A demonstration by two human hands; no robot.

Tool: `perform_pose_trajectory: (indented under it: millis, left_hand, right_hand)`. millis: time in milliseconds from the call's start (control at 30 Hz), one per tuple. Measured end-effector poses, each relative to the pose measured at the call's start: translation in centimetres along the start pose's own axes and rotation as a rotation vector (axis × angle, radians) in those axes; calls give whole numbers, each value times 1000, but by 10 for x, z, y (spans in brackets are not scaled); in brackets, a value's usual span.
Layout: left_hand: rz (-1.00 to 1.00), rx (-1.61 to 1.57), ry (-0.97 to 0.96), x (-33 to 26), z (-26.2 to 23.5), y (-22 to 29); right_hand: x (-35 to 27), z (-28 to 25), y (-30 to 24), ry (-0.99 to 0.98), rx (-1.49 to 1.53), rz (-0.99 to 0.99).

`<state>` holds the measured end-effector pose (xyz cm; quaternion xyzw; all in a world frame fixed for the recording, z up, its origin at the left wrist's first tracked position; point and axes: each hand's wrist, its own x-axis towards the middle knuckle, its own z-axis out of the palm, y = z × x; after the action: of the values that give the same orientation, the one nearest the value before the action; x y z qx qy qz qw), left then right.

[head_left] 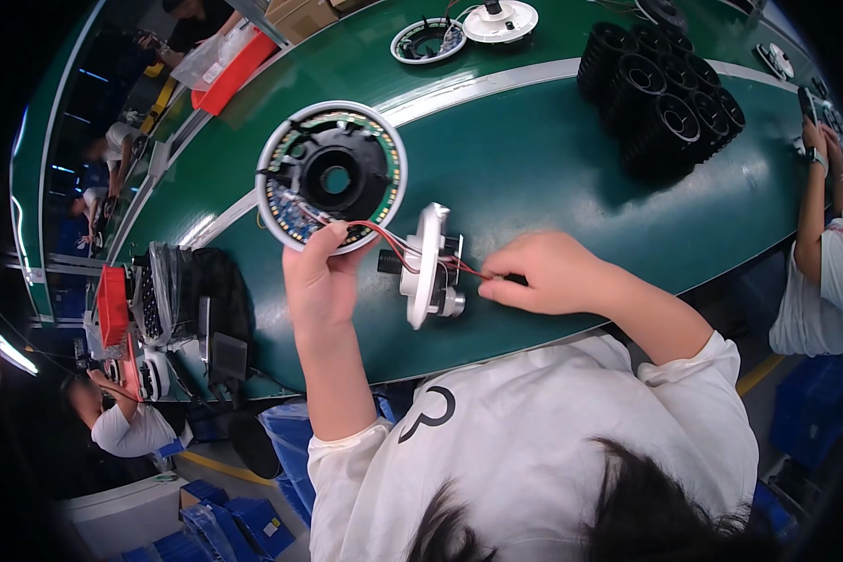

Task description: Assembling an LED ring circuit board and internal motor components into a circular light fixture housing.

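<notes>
A round white housing [332,173] with a black centre piece and a ring of circuit board lies flat on the green belt [553,178]. My left hand [320,281] grips its near rim with the thumb on the circuit ring. Red and black wires [384,241] run from the housing to a smaller white disc part [431,267] standing on edge with a black module on it. My right hand [545,272] is just right of that part, with fingertips pinched on the wire end and a small dark connector.
Stacks of black ribbed round parts [665,94] stand at the far right of the belt. Another round housing [428,39] and a white disc [501,19] lie beyond a silver strip. A red bin [236,70] sits far left. Other people work at the right [820,244] and lower left [122,426].
</notes>
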<state>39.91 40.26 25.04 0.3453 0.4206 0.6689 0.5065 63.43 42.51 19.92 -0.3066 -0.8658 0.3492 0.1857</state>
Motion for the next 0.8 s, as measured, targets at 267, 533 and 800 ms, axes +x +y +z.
perform_pose_trajectory:
  millis: [267,533,800]
  left_hand:
    - [-22,32,-53,2,15,-4]
    - [69,136,-140,3,33,4]
    - [255,123,-68,-23,64,-1]
  right_hand:
    - [-29,8,-1,34,-232,-66]
    - [-34,7,-36,550,-398,-108]
    - [-6,27,-28,64,1680,330]
